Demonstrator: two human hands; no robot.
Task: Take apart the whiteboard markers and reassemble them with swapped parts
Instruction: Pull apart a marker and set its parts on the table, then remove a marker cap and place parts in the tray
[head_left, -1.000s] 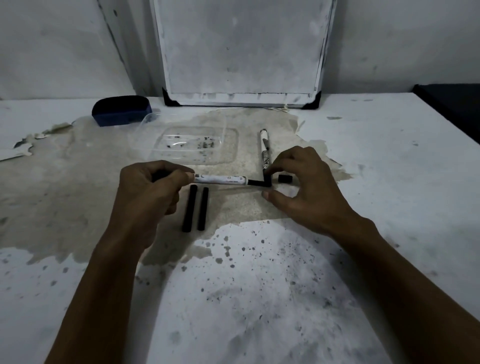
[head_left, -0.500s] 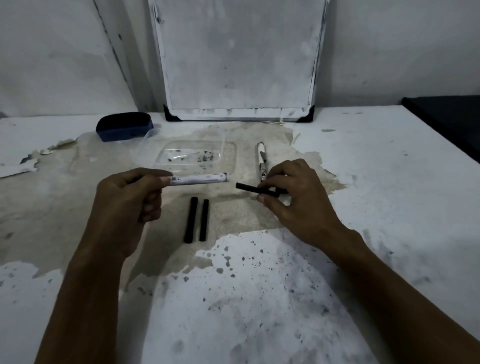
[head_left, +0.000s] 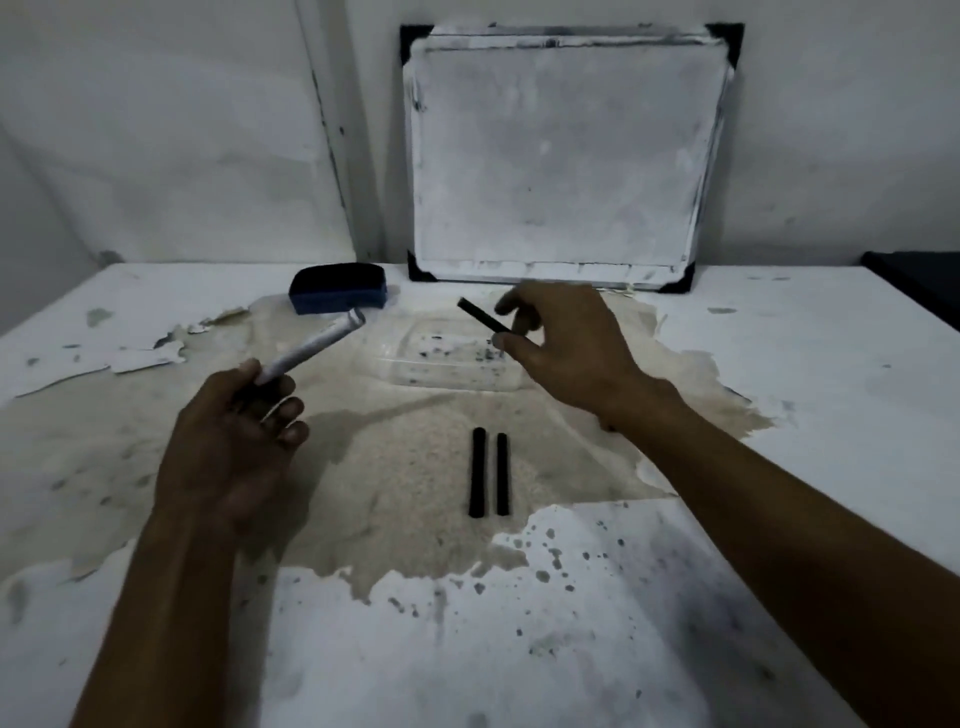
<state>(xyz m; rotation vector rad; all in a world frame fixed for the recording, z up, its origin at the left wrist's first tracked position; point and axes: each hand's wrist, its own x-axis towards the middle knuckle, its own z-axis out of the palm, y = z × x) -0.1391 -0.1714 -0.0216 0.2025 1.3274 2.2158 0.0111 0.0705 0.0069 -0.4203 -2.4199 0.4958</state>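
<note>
Above the tabletop's middle, both my hands are raised with one marker in parts between them. Item one: left hand (head_left: 234, 447), fingers closed round the lower end of the white marker barrel (head_left: 311, 345), whose long axis slants up and away toward the far right, open mouth uppermost. Item two: right hand (head_left: 563, 348), thumb and fingers pinching the black ink core (head_left: 482, 316) by its right end; its axis slants up toward the far left, so the free tip points roughly at the barrel mouth, near but apart from it. Item three: two black rods (head_left: 488, 472), side by side on the bare worn patch toward the near edge, parallel, long axes running near to far, just beside each other; untouched. Item four: clear plastic tray (head_left: 415, 371) beneath the right hand, flat on the tabletop. Item five: blue eraser (head_left: 337, 293) by the far edge, left of the whiteboard (head_left: 566, 150) propped against the wall. Judgement: the right hand sits nearer the rods, so setting down or swapping the core falls to it, while the left need only hold the barrel mouth steady.
</note>
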